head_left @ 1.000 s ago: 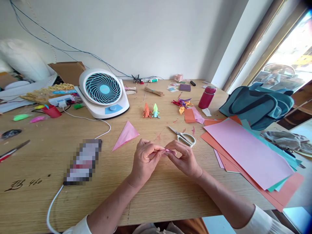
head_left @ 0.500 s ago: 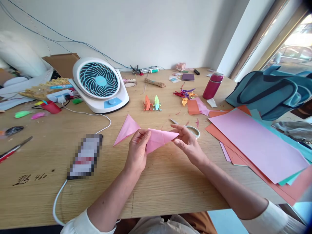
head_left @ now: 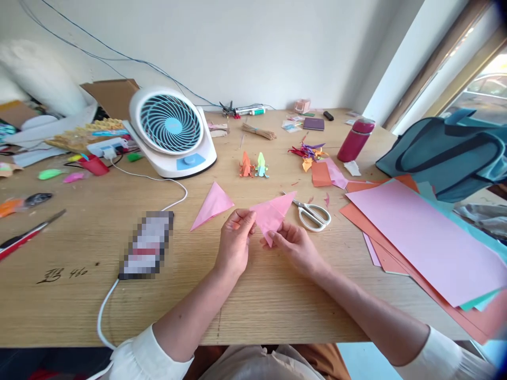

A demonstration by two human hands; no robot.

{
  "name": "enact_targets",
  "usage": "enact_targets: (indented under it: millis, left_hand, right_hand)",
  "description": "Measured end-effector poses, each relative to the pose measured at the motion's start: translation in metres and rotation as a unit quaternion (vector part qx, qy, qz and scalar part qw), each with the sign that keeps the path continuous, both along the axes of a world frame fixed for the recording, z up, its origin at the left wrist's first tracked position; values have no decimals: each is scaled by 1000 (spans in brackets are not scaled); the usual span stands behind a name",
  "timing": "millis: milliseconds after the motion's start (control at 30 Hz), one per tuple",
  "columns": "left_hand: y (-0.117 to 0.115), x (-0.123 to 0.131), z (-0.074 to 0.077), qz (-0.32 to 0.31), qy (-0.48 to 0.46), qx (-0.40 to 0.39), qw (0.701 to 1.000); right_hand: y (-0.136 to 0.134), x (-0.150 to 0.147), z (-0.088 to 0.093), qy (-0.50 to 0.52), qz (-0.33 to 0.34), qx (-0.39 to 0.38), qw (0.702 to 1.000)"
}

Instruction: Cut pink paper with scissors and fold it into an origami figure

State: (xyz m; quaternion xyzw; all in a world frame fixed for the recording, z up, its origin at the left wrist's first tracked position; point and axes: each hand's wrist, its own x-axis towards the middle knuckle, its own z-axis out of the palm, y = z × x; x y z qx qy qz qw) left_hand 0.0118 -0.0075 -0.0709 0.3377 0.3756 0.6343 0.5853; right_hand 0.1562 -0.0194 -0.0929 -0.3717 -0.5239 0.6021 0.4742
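A folded pink paper triangle point(head_left: 273, 211) is held just above the table between my two hands. My left hand point(head_left: 234, 240) pinches its left corner between thumb and fingers. Lower down, my right hand point(head_left: 297, 245) grips the bottom point, thumb on top. A second folded pink paper triangle point(head_left: 213, 205) lies flat on the table, left of the held one. White-handled scissors point(head_left: 315, 215) rest just beyond my right hand, partly behind the paper's right tip.
A fan point(head_left: 170, 126) and a blurred phone point(head_left: 147, 245) with a white cable are on the left. Small origami figures point(head_left: 253, 164) stand ahead. Coloured sheets point(head_left: 428, 237), a red bottle point(head_left: 356, 140) and a teal bag point(head_left: 435, 153) occupy the right.
My right hand has moved from the paper's right tip down to its bottom point. The paper is tilted with its right tip up, and the scissors show more. The view has shifted slightly.
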Motion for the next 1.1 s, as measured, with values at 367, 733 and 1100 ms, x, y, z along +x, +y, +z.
enact_targets:
  millis: [367,733,1100]
  left_hand:
    - [3,-7,8,37,145,51,987]
    - [12,-16,-2,-61,-125,-104,985]
    - [9,-13,-4,-58,-176,-123,975]
  right_hand:
    - [8,12,-3,-26,-34,34,999]
    - [4,15,0,-46,-32,70,996]
    - [-5,15,10,-117,-153,137,972]
